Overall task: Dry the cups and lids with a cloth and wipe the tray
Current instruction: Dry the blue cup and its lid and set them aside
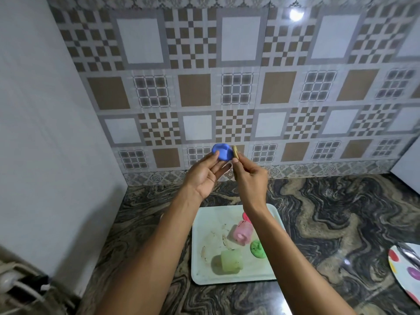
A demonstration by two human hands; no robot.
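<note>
Patterned wall tiles back a small round blue plastic lid, pinched by the left hand. Just beside its right edge, the right hand pinches a folded yellowish cloth, both raised well above the pale rectangular tray on the marbled table.
</note>
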